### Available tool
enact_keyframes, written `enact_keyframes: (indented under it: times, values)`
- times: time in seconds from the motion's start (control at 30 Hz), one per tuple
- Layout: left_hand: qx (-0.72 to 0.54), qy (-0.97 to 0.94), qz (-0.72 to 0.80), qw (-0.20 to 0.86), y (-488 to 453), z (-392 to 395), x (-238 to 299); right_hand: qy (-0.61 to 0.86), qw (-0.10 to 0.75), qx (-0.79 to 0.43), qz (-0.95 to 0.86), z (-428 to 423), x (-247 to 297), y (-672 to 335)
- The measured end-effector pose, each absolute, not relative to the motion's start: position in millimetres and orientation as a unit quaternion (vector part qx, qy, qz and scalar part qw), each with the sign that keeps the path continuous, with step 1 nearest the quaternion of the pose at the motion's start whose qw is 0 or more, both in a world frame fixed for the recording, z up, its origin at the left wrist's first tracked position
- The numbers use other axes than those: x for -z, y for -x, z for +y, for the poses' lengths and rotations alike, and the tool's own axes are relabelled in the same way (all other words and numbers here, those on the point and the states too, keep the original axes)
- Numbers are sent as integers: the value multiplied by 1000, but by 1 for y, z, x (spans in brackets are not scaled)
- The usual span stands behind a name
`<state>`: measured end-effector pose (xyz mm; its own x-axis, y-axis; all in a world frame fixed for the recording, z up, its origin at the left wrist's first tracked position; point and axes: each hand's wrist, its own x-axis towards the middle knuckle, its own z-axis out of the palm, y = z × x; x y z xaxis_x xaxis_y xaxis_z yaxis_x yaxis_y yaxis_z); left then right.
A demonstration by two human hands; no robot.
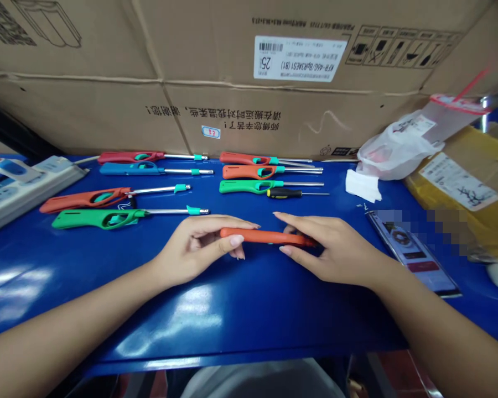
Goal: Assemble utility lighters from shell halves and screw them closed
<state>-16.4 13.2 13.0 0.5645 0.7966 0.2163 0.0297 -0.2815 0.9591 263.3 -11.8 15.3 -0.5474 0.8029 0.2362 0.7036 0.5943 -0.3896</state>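
An orange long-nosed gas lighter (261,236) is held edge-on above the near middle of the table. My left hand (193,246) closes on its handle end, thumb along the near side and fingers behind. My right hand (336,246) curls around the other end, with thumb and fingers on either side; the lighter's tip is hidden in that palm. Just beyond lie a green lighter (243,187) and a small screwdriver (284,193) with a black and yellow handle. Left of my left hand rests another green lighter (95,219) with a teal piece on its tube.
More lighters lie in two groups, including a blue one (128,168) and a red one (128,158). A power strip (25,190) sits at left. On the right are a phone (415,260), folded white paper (362,186) and a plastic bag (398,146). A large cardboard box (120,116) stands behind.
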Motion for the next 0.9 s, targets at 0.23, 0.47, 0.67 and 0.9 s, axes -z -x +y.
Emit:
enact_keyframes:
  times: [0.23,0.47,0.67,0.9]
  values:
    - [-367,-678,353,530,21,19,-14,448,134,-95,-879,-5,-17,-270]
    - [-247,-840,378,300,20,13,-26,449,88,-75,-886,-9,-19,-262]
    - [-66,-919,365,134,11,-2,-26,417,78,-23,-905,-12,-17,-253]
    - [-85,-870,412,259,29,12,-39,469,78,12,-880,2,-37,-294]
